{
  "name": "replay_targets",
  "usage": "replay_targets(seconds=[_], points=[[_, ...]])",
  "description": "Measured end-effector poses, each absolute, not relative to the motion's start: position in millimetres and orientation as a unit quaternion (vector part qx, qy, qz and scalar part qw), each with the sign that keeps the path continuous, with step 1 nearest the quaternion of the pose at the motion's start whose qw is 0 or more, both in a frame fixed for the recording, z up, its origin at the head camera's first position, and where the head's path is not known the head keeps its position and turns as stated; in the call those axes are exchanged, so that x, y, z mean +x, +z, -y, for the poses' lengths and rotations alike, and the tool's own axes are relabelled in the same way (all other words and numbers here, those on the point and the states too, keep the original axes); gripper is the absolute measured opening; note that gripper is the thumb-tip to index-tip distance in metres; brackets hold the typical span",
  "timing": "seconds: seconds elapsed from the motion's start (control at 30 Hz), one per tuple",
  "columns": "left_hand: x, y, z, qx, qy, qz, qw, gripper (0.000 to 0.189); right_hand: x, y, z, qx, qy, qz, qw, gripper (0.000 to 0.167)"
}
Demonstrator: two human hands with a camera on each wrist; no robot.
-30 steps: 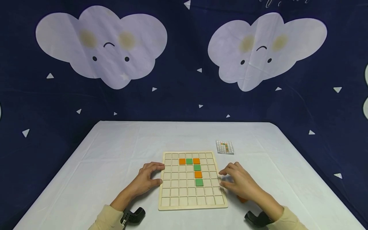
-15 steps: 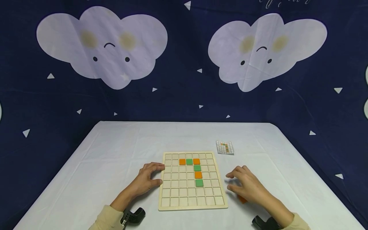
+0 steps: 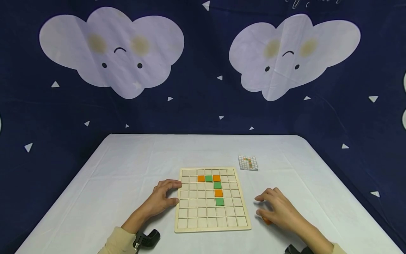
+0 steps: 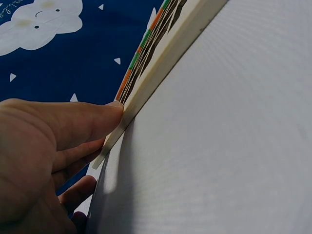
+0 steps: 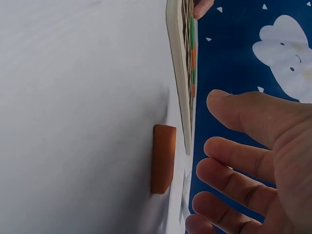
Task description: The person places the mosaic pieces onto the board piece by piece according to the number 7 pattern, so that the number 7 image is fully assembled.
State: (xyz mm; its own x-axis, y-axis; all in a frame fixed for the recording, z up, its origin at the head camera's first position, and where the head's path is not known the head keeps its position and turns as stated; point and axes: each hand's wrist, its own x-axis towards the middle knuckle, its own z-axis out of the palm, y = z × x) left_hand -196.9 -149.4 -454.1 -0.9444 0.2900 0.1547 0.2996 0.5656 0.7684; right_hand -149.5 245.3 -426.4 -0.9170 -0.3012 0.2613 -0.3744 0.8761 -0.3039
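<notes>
A square wooden grid board lies on the table, with orange tiles and green tiles in some of its squares: a short row near the top and a column running down from it. My left hand rests at the board's left edge; in the left wrist view its thumb touches the rim. Off the right side, my right hand hovers with loosely bent fingers, holding nothing. Partly hidden below it is an orange block, which the right wrist view shows standing on the cloth left of the fingers.
Beyond the board's upper right corner lies a small printed card with a coloured grid pattern. A white cloth covers the table. Behind it hangs a dark blue curtain with clouds. Black wrist devices sit under both wrists.
My right hand has drawn away from the board's right edge, moving right and toward me, over the orange block. The left hand and the board have stayed put.
</notes>
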Motion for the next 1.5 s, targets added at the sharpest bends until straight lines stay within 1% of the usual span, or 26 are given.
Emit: replay_targets(seconds=[0.1, 0.3, 0.47, 0.73, 1.0, 1.17, 1.5], points=[[-196.8, -454.1, 149.4, -0.167, -0.434, 0.885, 0.005, 0.045, -146.7, -427.1, -247.1, 0.172, 0.176, 0.964, 0.106, 0.029], [-196.8, -454.7, 149.9, -0.166, -0.437, 0.884, 0.004, 0.045, -140.5, -430.9, -250.5, 0.179, 0.171, 0.960, 0.134, 0.032], [-197.1, -455.1, 150.1, -0.170, -0.432, 0.885, 0.008, 0.045, -137.2, -432.8, -253.4, 0.184, 0.167, 0.957, 0.146, 0.033], [-196.9, -453.7, 149.9, -0.170, -0.436, 0.884, 0.005, 0.045, -133.4, -436.6, -258.5, 0.213, 0.160, 0.946, 0.184, 0.036], [-196.6, -453.8, 149.5, -0.167, -0.434, 0.885, 0.005, 0.045, -130.7, -438.7, -261.6, 0.200, 0.153, 0.953, 0.167, 0.038], [-196.2, -454.0, 149.3, -0.166, -0.436, 0.884, 0.005, 0.045, -130.9, -439.1, -263.8, 0.197, 0.147, 0.954, 0.173, 0.039], [-196.2, -454.0, 149.6, -0.168, -0.440, 0.882, 0.004, 0.045, -131.5, -440.4, -270.5, 0.198, 0.139, 0.952, 0.189, 0.034]])
